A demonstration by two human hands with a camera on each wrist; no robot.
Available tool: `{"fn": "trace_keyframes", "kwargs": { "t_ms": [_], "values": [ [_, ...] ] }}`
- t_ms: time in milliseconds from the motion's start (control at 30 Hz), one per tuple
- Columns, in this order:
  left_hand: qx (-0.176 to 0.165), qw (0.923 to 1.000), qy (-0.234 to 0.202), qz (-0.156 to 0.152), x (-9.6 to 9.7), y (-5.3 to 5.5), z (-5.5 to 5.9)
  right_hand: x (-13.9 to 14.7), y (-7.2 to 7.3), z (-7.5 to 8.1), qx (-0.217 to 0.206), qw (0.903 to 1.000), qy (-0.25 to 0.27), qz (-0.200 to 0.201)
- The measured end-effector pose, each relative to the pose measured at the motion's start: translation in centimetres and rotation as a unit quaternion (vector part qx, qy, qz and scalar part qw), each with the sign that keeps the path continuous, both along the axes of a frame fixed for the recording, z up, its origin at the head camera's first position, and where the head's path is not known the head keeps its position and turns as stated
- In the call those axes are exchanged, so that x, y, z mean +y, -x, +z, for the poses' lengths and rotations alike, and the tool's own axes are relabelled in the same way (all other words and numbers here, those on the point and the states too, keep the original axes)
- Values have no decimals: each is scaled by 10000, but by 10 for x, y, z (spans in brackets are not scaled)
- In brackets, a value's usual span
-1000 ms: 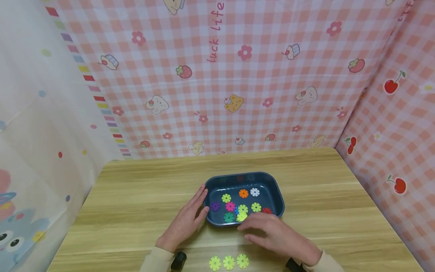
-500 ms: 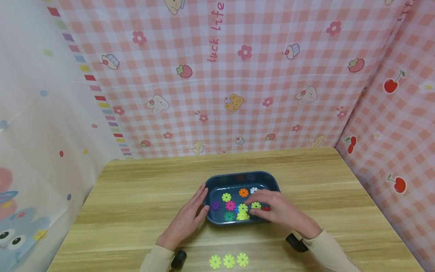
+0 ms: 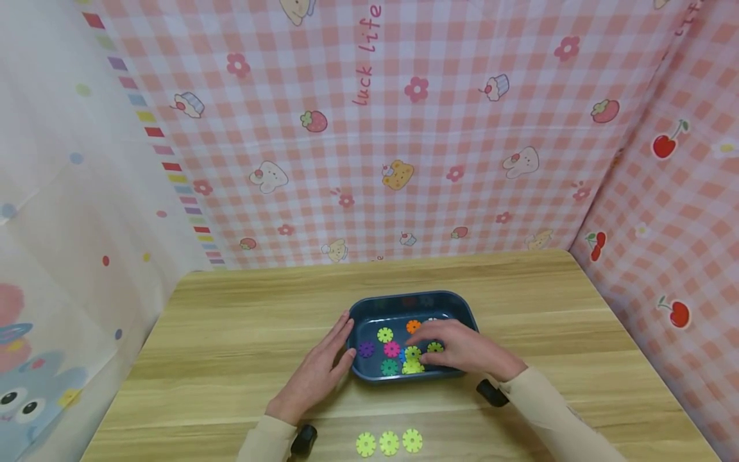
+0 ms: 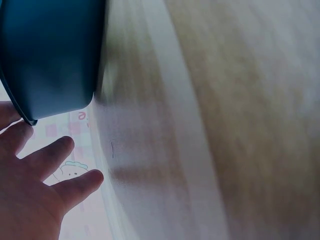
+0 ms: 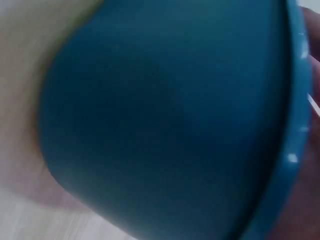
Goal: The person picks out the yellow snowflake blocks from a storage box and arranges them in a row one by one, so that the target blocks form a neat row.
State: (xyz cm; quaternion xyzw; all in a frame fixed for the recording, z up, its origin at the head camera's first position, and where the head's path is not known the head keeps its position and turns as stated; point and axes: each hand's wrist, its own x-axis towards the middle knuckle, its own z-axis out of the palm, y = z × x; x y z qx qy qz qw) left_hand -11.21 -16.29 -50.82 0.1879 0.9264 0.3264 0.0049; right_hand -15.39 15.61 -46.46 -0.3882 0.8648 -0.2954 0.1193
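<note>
A dark blue rectangular tray point(image 3: 378, 380) sits on the wooden table with several notched plastic discs inside. My left hand point(image 3: 314, 375) rests against its left end, fingers extended; the left wrist view shows fingertips touching the rim. My right hand point(image 3: 462, 346) reaches over the right side into the tray. Its bent fingers and thumb are apart beside a yellow-green disc point(image 3: 412, 353), which overlaps another yellow-green disc point(image 3: 412, 367) and a blue disc point(image 3: 403, 355). The right hand partly covers the white disc and hides the red one. In the right wrist view, the tray wall point(image 5: 165, 120) blocks the fingertips.
Three yellow-green discs, the middle one point(image 3: 389, 443) among them, lie in a row near the table's front edge. Purple point(image 3: 366, 350), pink point(image 3: 392, 349), green point(image 3: 389, 367) and orange point(image 3: 413, 326) discs also lie in the tray. Patterned cloth point(image 3: 323, 154) hangs behind the table.
My right hand has moved from the tray's front edge to over its inside, then slightly left toward the yellow-green discs. My left hand stays put at the tray's end.
</note>
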Motion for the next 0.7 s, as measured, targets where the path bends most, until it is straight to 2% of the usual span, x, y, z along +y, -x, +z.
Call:
{"fn": "trace_keyframes", "kwargs": {
  "t_ms": [167,433,700],
  "values": [
    [-3,10000,12,20,0,0,0,-3,7,-3,-226,9996,-92,154],
    [-59,10000,30,61,1,1,-1,-11,16,-9,-345,9975,-316,523],
    [-52,10000,-54,11,0,1,0,-17,21,-20,-524,9956,-541,559]
  ]
}}
